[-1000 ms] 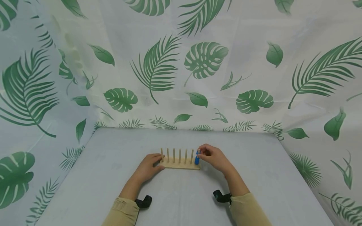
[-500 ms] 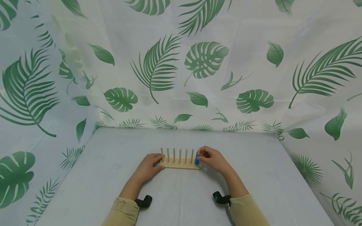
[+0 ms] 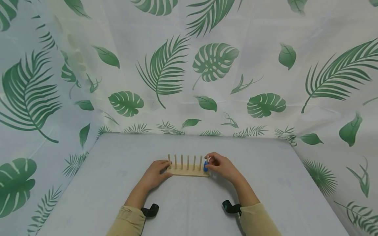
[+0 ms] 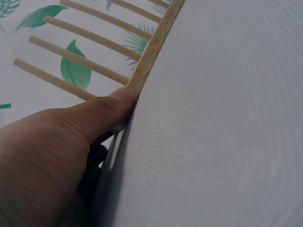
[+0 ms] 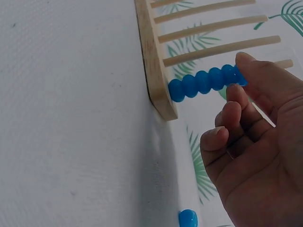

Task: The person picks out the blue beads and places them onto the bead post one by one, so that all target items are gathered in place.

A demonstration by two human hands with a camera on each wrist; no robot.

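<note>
A wooden peg board with a row of upright pegs stands on the table. My left hand grips its left end; in the left wrist view the thumb presses the front edge and the other fingers are mostly hidden behind. Blue beads are stacked on the rightmost peg, the lowest against the board. My right hand pinches the top bead between thumb and index finger, with the peg's tip showing beyond the thumb. The other pegs carry no beads.
A loose blue bead lies on the table near the board's right end. The light grey tabletop ends at a leaf-printed cloth backdrop. Each wrist wears a black camera.
My right hand has come down a little along the rightmost peg, and the blue there reaches less high. The left hand and the board stay where they were.
</note>
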